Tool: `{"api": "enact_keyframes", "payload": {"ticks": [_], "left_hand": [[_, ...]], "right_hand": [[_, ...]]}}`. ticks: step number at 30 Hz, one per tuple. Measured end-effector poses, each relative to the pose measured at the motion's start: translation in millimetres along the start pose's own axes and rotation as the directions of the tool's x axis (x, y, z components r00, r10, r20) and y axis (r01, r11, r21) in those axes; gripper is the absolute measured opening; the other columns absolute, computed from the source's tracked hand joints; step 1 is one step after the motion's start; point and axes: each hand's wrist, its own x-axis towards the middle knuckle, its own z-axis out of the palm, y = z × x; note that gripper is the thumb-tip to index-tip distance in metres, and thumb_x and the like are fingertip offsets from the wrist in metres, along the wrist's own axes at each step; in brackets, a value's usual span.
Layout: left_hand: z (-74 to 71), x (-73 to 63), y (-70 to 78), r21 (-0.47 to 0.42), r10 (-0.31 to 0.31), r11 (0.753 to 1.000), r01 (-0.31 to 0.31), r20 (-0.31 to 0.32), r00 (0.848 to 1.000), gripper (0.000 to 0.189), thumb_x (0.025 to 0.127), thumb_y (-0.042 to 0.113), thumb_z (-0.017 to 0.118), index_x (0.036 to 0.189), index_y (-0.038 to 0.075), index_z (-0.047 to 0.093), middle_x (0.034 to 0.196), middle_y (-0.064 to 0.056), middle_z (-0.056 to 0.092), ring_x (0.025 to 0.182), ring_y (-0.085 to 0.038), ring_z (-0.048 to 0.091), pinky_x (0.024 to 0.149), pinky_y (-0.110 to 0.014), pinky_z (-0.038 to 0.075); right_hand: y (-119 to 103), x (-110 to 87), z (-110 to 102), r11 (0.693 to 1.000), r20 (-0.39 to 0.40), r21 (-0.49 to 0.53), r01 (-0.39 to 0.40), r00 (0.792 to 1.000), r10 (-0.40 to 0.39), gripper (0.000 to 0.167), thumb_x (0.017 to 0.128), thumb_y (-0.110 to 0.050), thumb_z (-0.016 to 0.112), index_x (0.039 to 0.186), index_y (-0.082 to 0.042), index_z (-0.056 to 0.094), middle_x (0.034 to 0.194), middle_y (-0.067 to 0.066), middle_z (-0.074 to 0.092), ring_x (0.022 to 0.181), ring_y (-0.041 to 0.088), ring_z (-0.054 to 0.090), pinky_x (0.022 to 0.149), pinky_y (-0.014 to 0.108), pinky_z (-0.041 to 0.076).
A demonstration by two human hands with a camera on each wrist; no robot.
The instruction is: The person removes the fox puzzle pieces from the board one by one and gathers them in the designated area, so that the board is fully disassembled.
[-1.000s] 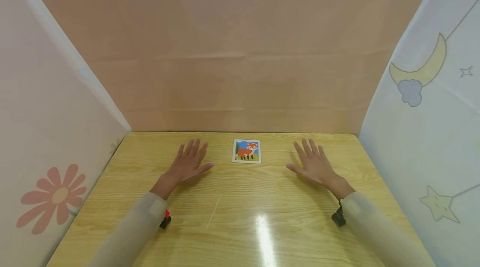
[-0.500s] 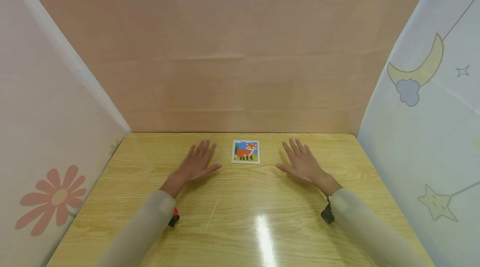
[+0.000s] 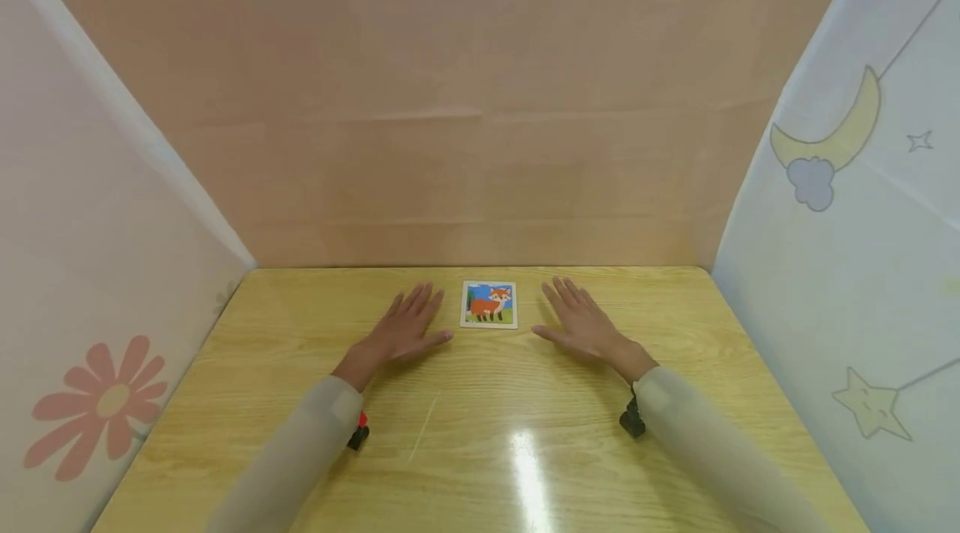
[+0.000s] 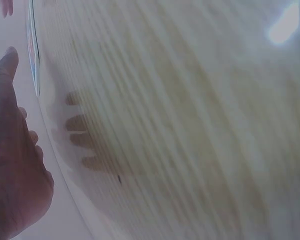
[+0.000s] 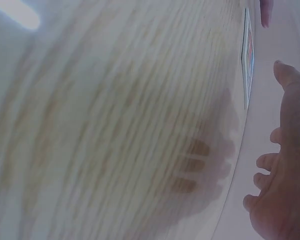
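Observation:
A square fox picture puzzle (image 3: pixel 489 305) with a pale border lies flat near the table's far edge, between my two hands. To its left, my left hand (image 3: pixel 405 329) is palm down with fingers spread and thumb pointing at the picture. My right hand (image 3: pixel 581 325) mirrors it on the other side. In the left wrist view, the left hand (image 4: pixel 17 160) hovers over the table, its reflection and shadow below; the picture (image 4: pixel 34 55) shows edge-on beyond the thumb. The right wrist view likewise has the right hand (image 5: pixel 285 150) above the surface, near the picture (image 5: pixel 248 57). Neither hand holds anything.
The wood-grain table (image 3: pixel 480 400) ends at a tan backdrop (image 3: pixel 480 141). White printed sheets flank it, with a flower (image 3: pixel 105 404) on the left and a moon (image 3: pixel 832 133) on the right. Dark wrist devices sit under both sleeves.
Both hands have moved inward, the left one rightward and the right one leftward, closer to the fox picture. The picture stays in its place on the table.

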Motion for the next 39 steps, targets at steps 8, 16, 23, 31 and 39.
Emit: {"api": "enact_keyframes", "payload": {"ticks": [8, 16, 23, 31, 39], "left_hand": [[4.7, 11.4, 1.7, 0.003, 0.03, 1.0, -0.03, 0.019, 0.999, 0.091, 0.108, 0.061, 0.046, 0.171, 0.007, 0.009, 0.177, -0.021, 0.004, 0.164, -0.038, 0.001, 0.131, -0.061, 0.003], [4.4, 18.5, 6.5, -0.024, 0.042, 0.999, -0.04, 0.047, 0.998, 0.089, 0.109, 0.057, 0.047, 0.171, 0.006, 0.01, 0.177, -0.02, 0.004, 0.164, -0.037, 0.001, 0.131, -0.061, 0.003], [4.4, 23.2, 10.0, -0.01, 0.027, 1.0, -0.026, 0.044, 0.999, 0.088, 0.109, 0.062, 0.043, 0.171, 0.008, 0.011, 0.178, -0.018, 0.005, 0.165, -0.034, 0.002, 0.132, -0.059, 0.004], [5.4, 30.9, 13.2, -0.01, 0.055, 0.998, -0.055, 0.018, 0.998, 0.085, 0.11, 0.058, 0.044, 0.171, 0.006, 0.014, 0.177, -0.02, 0.009, 0.164, -0.039, 0.006, 0.131, -0.062, 0.006], [0.8, 35.6, 18.8, -0.003, 0.061, 0.998, -0.061, 0.05, 0.997, 0.084, 0.111, 0.057, 0.042, 0.171, 0.008, 0.012, 0.177, -0.018, 0.009, 0.164, -0.036, 0.005, 0.131, -0.062, 0.005]], "right_hand": [[-6, 12.6, 3, 0.999, 0.02, 0.029, 0.034, 0.999, -0.035, 0.09, 0.107, -0.056, 0.054, 0.169, -0.003, 0.018, 0.175, 0.025, 0.015, 0.162, 0.043, 0.01, 0.131, 0.061, 0.011], [-10, 24.5, 10, 0.996, 0.047, 0.069, 0.053, 0.997, -0.057, 0.087, 0.107, -0.054, 0.054, 0.169, -0.004, 0.019, 0.175, 0.023, 0.015, 0.163, 0.039, 0.009, 0.131, 0.059, 0.011], [-11, 32.7, 13, 0.996, 0.051, 0.062, 0.069, 0.996, -0.073, 0.087, 0.107, -0.056, 0.053, 0.169, -0.005, 0.02, 0.175, 0.022, 0.017, 0.163, 0.038, 0.011, 0.132, 0.057, 0.011], [-16, 35.5, 12, 0.995, 0.071, 0.067, 0.08, 0.994, -0.085, 0.086, 0.108, -0.055, 0.054, 0.168, -0.002, 0.022, 0.174, 0.023, 0.018, 0.163, 0.039, 0.013, 0.131, 0.058, 0.011], [-20, 42.3, 15, 0.994, 0.079, 0.06, 0.086, 0.993, -0.091, 0.087, 0.107, -0.054, 0.056, 0.168, -0.001, 0.023, 0.175, 0.02, 0.019, 0.163, 0.037, 0.014, 0.132, 0.055, 0.012]]}}
